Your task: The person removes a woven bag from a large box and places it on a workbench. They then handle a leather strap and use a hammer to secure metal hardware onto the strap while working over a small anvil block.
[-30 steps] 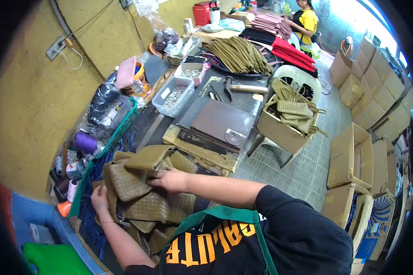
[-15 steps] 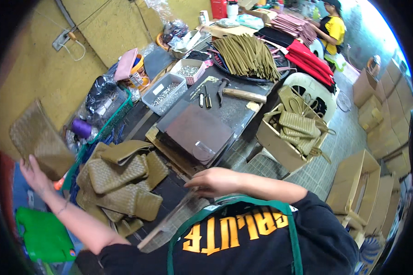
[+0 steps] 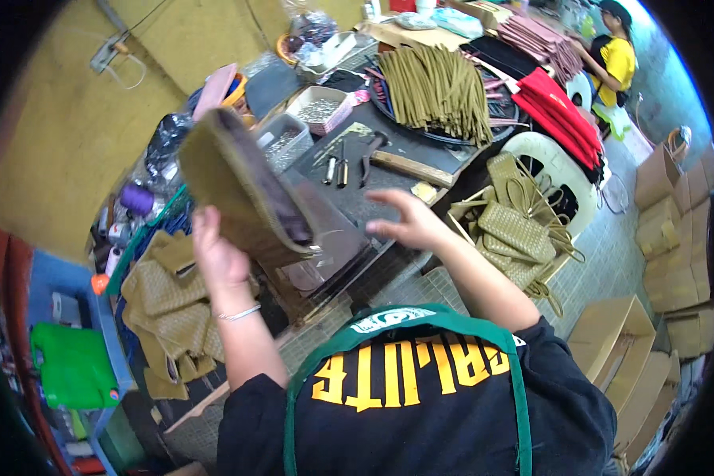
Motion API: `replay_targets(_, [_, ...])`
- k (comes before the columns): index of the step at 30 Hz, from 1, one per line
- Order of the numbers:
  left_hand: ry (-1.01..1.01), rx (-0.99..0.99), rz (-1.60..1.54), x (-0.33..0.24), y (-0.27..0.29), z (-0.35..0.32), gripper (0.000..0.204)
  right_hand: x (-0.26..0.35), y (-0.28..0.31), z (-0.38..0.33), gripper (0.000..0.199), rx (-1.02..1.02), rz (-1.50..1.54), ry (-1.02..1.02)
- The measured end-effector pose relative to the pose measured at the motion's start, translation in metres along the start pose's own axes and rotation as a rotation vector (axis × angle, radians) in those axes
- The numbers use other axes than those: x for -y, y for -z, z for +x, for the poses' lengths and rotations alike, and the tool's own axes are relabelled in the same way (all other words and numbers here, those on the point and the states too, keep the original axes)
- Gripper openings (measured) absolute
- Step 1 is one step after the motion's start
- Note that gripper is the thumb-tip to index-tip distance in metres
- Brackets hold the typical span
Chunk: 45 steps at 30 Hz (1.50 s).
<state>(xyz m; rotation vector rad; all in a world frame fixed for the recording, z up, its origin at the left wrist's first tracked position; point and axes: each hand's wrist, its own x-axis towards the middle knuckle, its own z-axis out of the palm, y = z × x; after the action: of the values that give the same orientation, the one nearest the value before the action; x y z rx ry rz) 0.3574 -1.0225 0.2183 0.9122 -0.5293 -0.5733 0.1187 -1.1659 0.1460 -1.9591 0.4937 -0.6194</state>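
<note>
An olive woven pouch [image 3: 230, 186] is in my left hand [image 3: 220, 255], held up over the work table. Its zip-like edge gapes and shows a dark lining; motion blurs its outline. To the right, my right hand [image 3: 411, 224] is open with fingers apart, holding nothing, above the brown pad's right side. The smooth brown pad [image 3: 343, 230] is partly hidden behind the pouch. Beyond it lie a hammer [image 3: 411, 167] with a wooden handle and two slim hand tools [image 3: 343, 170]. More olive woven pouches [image 3: 166, 289] are heaped left of my left forearm.
Small metal parts fill a clear tub [image 3: 287, 143] and a pink-white basket [image 3: 321, 109]. Olive strips [image 3: 436, 91] cover a round tray. A carton [image 3: 468, 214] of strapped pouches stands at right, before a white chair [image 3: 559, 155]. A person in yellow [image 3: 617, 67] works far right.
My left hand has brought the pouch from the far left to over the brown pad. My right hand has risen forward and opened, and my view has shifted slightly.
</note>
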Motion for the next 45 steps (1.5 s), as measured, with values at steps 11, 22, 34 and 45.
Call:
replay_targets(11, [0.072,-0.089,-0.074,-0.022,0.086,0.009,0.038,-0.102,0.053,0.05,0.04,-0.14,-0.96,-0.18])
replay_targets(22, [0.076,-0.244,-0.153,-0.019,0.09,-0.009,0.038,-0.077,-0.011,0.062,0.046,-0.062,-0.811,-0.098])
replay_targets(34, [0.225,-0.43,-0.172,0.023,0.03,-0.029,0.037,-0.092,0.016,0.089,0.049,0.07,-0.554,0.145])
replay_targets(45, [-0.044,-0.387,0.0,0.091,-0.036,0.028,0.025,-0.018,0.014,0.127,0.054,0.651,0.783,-0.13])
